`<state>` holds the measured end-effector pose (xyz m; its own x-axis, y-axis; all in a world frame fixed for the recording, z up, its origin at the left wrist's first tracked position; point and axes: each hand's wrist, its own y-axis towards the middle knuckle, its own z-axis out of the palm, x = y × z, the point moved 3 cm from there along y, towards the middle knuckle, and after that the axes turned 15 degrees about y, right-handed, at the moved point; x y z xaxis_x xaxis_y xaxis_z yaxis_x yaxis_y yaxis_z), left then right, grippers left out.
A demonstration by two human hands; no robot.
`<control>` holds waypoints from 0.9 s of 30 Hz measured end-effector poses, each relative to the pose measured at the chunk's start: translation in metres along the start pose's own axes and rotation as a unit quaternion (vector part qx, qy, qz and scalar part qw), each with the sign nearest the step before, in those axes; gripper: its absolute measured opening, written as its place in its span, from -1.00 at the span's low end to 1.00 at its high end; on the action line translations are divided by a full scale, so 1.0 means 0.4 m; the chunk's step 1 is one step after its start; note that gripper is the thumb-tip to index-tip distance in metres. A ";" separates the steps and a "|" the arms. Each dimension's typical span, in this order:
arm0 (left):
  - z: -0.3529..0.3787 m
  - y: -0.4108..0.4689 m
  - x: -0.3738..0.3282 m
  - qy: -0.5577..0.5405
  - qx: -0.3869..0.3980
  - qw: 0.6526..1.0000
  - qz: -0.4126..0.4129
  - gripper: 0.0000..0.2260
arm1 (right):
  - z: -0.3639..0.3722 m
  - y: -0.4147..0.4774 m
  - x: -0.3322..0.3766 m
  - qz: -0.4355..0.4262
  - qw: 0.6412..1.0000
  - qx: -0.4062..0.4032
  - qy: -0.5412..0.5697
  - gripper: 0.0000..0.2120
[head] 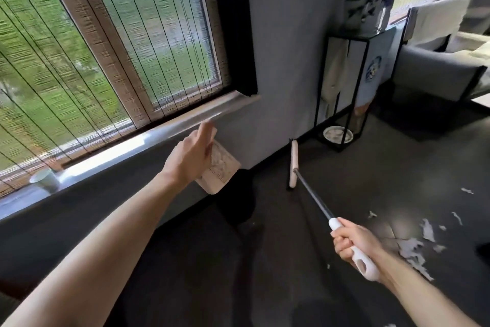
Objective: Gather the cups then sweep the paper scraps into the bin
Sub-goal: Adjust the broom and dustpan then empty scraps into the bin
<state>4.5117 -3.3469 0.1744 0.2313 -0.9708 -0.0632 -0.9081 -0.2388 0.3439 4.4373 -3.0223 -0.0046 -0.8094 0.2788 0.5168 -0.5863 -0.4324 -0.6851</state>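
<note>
**Dark floor by the window, scraps lying well off from the broom**

Dark flooring (344,194) runs under a long window sill (119,151), and one pale cup (45,181) stands on that sill at the far left, so the gathering looks unfinished to me.

The left hand (189,158) is up near the sill with a beige dustpan (222,170) hanging tilted behind it. It seems to hold the pan by its handle, though the palm hides the grasp itself. The right hand (355,243) is clenched round the white grip of the broom (310,189), whose head (293,165) lies against the wall. The paper scraps (409,249) are strewn well to the right, beside that forearm.

Risks as I see them:
- A long swing across to the scraps could scatter the light pieces rather than herd them.
- The broom head sits near a wire stand (342,82) with a plate (338,134) at its foot, and a careless pull could knock either.
- The dark shape (238,202) below the pan may be the bin, but I cannot tell.
- The cup might be forgotten.
</note>
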 end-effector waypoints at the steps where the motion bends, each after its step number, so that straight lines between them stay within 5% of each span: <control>1: 0.021 0.012 -0.006 0.018 0.024 1.000 -0.003 -0.75 | -0.009 0.003 0.007 0.002 1.000 0.002 -0.001 -0.61; 10: 0.257 0.039 -0.073 0.190 0.161 0.967 0.054 -0.59 | -0.100 0.024 0.073 -0.003 0.999 -0.027 -0.030 -0.51; 13: 0.292 0.043 -0.076 0.118 0.163 0.979 0.040 -0.71 | -0.116 0.025 0.084 -0.009 1.000 -0.021 -0.020 -0.49; 17: 0.323 0.062 -0.100 0.022 0.183 0.983 0.003 -0.62 | -0.118 0.023 0.097 -0.021 0.999 -0.019 -0.032 -0.46; 23: 0.355 0.070 -0.121 -0.127 0.247 0.959 -0.055 -0.67 | -0.107 0.023 0.101 -0.027 0.999 -0.017 -0.024 -0.51; 27: 0.376 0.055 -0.136 -0.126 0.290 0.947 -0.058 -0.74 | -0.105 0.021 0.094 -0.022 0.999 -0.016 -0.023 -0.43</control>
<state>4.4267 -3.3028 0.0446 0.3177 -0.8943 -0.3152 -0.9374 -0.2462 -0.2463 4.4007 -2.9794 -0.0124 -0.7810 0.2563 0.5695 -0.6225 -0.3929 -0.6768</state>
